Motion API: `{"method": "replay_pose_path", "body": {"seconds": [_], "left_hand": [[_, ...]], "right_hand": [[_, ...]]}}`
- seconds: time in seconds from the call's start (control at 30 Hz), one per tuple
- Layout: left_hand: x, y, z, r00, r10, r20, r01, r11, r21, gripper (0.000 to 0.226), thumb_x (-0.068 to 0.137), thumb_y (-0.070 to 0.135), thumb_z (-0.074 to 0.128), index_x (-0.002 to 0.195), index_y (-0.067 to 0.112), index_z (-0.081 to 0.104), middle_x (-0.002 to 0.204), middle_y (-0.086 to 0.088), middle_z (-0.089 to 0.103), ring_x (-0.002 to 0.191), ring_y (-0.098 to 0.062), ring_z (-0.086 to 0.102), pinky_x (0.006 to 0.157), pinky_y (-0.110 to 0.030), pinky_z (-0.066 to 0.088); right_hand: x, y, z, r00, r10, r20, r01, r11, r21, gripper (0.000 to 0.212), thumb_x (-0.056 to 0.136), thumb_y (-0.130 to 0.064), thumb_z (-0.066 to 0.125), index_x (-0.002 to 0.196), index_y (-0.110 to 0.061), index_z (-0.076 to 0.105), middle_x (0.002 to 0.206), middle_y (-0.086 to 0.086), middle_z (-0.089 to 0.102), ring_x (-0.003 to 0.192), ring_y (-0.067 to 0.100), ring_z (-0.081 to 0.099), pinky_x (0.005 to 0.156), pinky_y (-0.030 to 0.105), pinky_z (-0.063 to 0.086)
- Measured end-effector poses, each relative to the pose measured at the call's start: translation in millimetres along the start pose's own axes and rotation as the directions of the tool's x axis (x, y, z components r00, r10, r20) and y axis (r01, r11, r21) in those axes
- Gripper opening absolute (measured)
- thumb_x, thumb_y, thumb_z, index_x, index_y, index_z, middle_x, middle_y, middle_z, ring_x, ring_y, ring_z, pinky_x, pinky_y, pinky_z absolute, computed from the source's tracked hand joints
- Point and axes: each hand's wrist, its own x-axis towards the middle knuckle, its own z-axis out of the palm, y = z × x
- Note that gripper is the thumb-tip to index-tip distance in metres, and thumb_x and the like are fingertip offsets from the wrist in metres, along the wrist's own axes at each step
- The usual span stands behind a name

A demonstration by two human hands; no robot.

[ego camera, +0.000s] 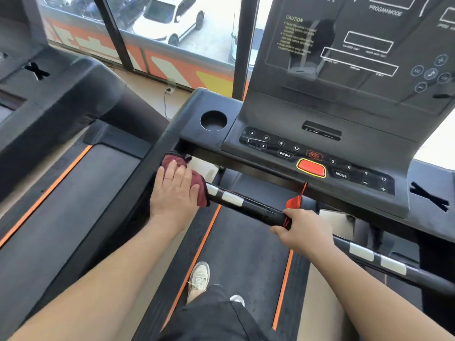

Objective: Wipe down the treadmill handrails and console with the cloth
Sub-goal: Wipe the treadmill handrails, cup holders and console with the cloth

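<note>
Cloth [202, 193], dark red and bunched, lies under the left hand [174, 190] at the left end of the front handrail [248, 206], its folds showing past the fingertips and beside the thumb. That hand lies flat, fingers straight and together, pressing the cloth down without gripping it, forearm stretched forward. Further right along the front handrail the right hand [304, 230] curls round the black bar, where the red safety clip [294, 201] hangs.

The left hand [175, 190] presses a maroon cloth [202, 190] flat on the treadmill's front handrail [248, 205]; the right hand [304, 230] grips that handrail.
</note>
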Motion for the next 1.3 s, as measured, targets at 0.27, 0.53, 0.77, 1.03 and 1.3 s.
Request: {"method": "replay_pose_path", "body": {"seconds": [0.27, 0.53, 0.77, 1.03, 1.3], "left_hand": [[-23.5, 70.8, 8.4, 0.825, 0.558, -0.094, -0.566, 0.812, -0.146, 0.053, 0.101, 0.039, 0.041, 0.150, 0.020, 0.051, 0.149, 0.004, 0.055, 0.141, -0.024, 0.045, 0.125, -0.047, 0.021], [-5.3, 87.5, -7.2, 0.880, 0.474, 0.039, -0.475, 0.878, 0.054, 0.053, 0.101, 0.051, 0.026, 0.133, 0.023, 0.059, 0.124, 0.003, 0.066, 0.114, -0.028, 0.056, 0.119, -0.050, 0.027], [-16.3, 152.5, 4.0, 0.742, 0.667, -0.060, -0.670, 0.740, -0.062, 0.047, 0.103, 0.046, 0.034, 0.137, 0.023, 0.058, 0.121, 0.005, 0.067, 0.108, -0.025, 0.059, 0.113, -0.045, 0.036], [-12.6, 157.8, -10.5, 0.837, 0.543, -0.065, -0.545, 0.838, -0.024, 0.036, 0.104, 0.036, 0.027, 0.097, 0.025, 0.061, 0.089, 0.002, 0.065, 0.082, -0.030, 0.058, 0.092, -0.048, 0.043], [18.7, 109.4, -12.0, 0.736, 0.675, 0.044, -0.676, 0.731, 0.090, 0.021, 0.097, 0.032, 0.042, 0.092, 0.026, 0.061, 0.081, 0.003, 0.063, 0.074, -0.029, 0.061, 0.069, -0.041, 0.051]], "right_hand": [[-20.1, 18.3, 2.8, 0.995, -0.078, -0.068, 0.091, 0.975, 0.204, 0.068, 0.088, -0.063, 0.066, 0.147, -0.033, 0.050, 0.139, -0.012, 0.059, 0.132, 0.017, 0.052, 0.099, 0.036, 0.051], [-37.4, 71.3, 18.8, 0.985, 0.068, -0.156, -0.057, 0.996, 0.072, 0.042, 0.084, -0.050, 0.072, 0.119, -0.026, 0.070, 0.106, -0.004, 0.065, 0.103, 0.025, 0.063, 0.080, 0.037, 0.050], [-31.7, 70.0, 10.6, 0.989, 0.103, -0.110, -0.095, 0.993, 0.076, 0.033, 0.089, -0.052, 0.063, 0.116, -0.032, 0.066, 0.107, -0.009, 0.060, 0.108, 0.019, 0.059, 0.077, 0.032, 0.047], [-31.2, 72.4, 8.7, 0.990, 0.102, -0.097, -0.091, 0.990, 0.111, 0.039, 0.089, -0.053, 0.066, 0.124, -0.036, 0.065, 0.112, -0.010, 0.062, 0.110, 0.019, 0.058, 0.077, 0.031, 0.040], [-30.2, 69.8, 5.7, 0.992, 0.103, -0.071, -0.097, 0.992, 0.080, 0.036, 0.090, -0.054, 0.064, 0.121, -0.034, 0.064, 0.111, -0.011, 0.059, 0.109, 0.017, 0.057, 0.072, 0.031, 0.031]]}}
